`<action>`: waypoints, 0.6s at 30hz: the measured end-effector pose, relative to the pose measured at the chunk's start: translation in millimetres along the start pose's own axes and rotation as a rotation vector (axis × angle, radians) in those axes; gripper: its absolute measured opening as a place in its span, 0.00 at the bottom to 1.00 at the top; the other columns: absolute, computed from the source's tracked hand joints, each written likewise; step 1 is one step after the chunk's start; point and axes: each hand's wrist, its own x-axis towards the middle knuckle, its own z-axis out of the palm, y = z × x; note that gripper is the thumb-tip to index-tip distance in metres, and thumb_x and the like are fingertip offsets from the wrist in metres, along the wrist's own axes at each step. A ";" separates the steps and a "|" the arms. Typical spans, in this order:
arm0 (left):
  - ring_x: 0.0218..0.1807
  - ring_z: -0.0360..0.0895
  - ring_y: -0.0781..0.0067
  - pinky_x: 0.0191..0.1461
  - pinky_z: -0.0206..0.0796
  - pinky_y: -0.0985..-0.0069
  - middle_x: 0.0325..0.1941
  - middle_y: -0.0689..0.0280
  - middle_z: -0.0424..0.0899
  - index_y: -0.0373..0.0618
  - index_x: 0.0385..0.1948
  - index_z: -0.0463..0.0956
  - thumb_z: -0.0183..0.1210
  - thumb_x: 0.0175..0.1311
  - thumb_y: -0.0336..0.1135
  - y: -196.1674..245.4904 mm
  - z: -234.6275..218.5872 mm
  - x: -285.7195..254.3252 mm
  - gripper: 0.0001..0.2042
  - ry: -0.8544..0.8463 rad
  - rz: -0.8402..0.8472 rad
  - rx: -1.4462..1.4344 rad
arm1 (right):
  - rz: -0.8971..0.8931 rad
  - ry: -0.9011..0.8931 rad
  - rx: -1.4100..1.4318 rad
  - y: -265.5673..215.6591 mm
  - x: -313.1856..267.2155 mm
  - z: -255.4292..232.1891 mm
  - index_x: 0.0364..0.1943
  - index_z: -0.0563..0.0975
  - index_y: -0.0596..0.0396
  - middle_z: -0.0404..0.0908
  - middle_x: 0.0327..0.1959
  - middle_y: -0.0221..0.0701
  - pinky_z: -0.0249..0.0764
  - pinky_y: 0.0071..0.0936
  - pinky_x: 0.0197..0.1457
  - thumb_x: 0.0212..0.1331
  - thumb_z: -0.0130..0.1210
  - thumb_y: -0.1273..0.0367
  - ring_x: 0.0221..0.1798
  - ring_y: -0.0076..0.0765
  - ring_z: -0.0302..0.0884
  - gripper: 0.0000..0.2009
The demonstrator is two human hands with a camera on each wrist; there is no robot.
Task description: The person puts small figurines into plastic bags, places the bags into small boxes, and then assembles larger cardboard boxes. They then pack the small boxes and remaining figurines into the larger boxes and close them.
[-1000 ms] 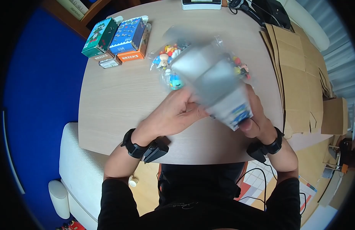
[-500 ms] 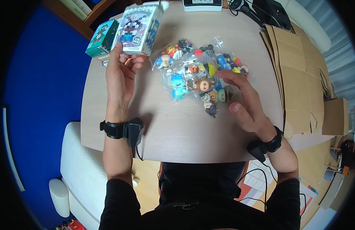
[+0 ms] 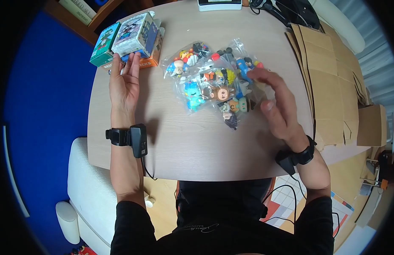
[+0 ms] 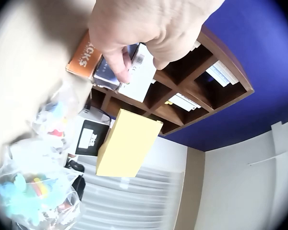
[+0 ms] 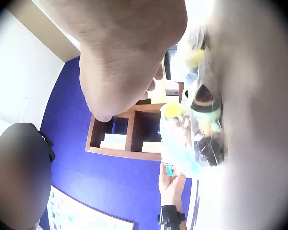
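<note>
A white block-set box (image 3: 132, 35) lies on a blue box (image 3: 152, 36) in the back-left stack. At its near edge is my left hand (image 3: 125, 87), palm up, with fairly straight fingers touching it. The left wrist view shows this hand (image 4: 149, 28) with its fingertips against the white box (image 4: 139, 74) and beside the blue one (image 4: 105, 74). Clear bags of small figures (image 3: 218, 80) lie mid-table. Over their right side my right hand (image 3: 280, 106) hovers, fingers spread and slightly bent, holding nothing; it also shows in the right wrist view (image 5: 129, 62).
A green box (image 3: 105, 44) and an orange box (image 3: 150, 61) belong to the same stack. Flattened cardboard (image 3: 333, 80) covers the table's right side. A white device (image 3: 220, 5) and a black bag (image 3: 299, 12) stand at the back. Shelving is behind the boxes.
The white box has gone from both hands to my left hand alone, then left and down onto the stack. My left fingers have loosened around it. My right hand stays near the bags.
</note>
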 end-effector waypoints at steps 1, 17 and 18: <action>0.51 0.80 0.58 0.61 0.77 0.71 0.45 0.50 0.74 0.32 0.47 0.62 0.58 0.68 0.36 -0.4 0.8 -1.0 0.18 -0.014 0.010 -0.014 | 0.023 0.046 -0.007 1.9 0.3 -1.5 0.61 0.68 0.58 0.74 0.55 0.41 0.66 0.35 0.62 0.64 0.53 0.64 0.58 0.43 0.72 0.22; 0.25 0.73 0.87 0.28 0.65 0.86 0.25 0.72 0.78 0.44 0.34 0.73 0.65 0.62 0.44 -13.2 20.0 -57.6 0.15 -0.822 -0.448 1.175 | 0.549 -0.016 -0.651 20.0 3.5 -24.5 0.49 0.78 0.56 0.79 0.40 0.41 0.73 0.34 0.46 0.54 0.63 0.50 0.44 0.47 0.77 0.26; 0.26 0.74 0.86 0.30 0.68 0.85 0.26 0.70 0.79 0.44 0.33 0.72 0.68 0.59 0.44 -14.9 19.1 -56.2 0.16 -0.813 -0.443 1.168 | 0.626 -0.044 -0.617 17.4 5.8 -25.0 0.47 0.78 0.56 0.79 0.39 0.41 0.73 0.35 0.46 0.53 0.63 0.50 0.43 0.47 0.77 0.26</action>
